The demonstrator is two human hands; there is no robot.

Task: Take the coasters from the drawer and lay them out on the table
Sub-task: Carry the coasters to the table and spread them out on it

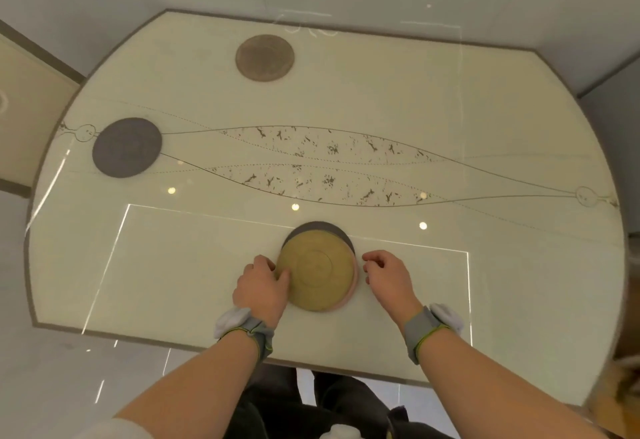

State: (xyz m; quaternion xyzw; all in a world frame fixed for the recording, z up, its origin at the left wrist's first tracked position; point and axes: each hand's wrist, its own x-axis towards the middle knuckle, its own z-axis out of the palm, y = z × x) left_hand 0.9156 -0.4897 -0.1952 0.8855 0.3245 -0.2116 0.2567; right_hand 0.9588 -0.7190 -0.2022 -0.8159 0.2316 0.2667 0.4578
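Observation:
A stack of round coasters lies near the table's front edge: a tan coaster [317,270] on top, a pink one [352,291] peeking out at its right rim, a dark grey one [320,225] showing behind. My left hand [261,288] pinches the tan coaster's left edge. My right hand [389,276] hovers just right of the stack with fingers curled, holding nothing. A dark grey coaster [127,147] lies flat at the left of the table. A brown coaster [265,57] lies at the far middle. No drawer is in view.
The cream glossy table [485,109] has a curved outline, a dark rim and a printed leaf pattern across its middle. Grey walls close in behind it. A wooden panel [24,109] shows at the far left. My dark-clothed legs are below the front edge.

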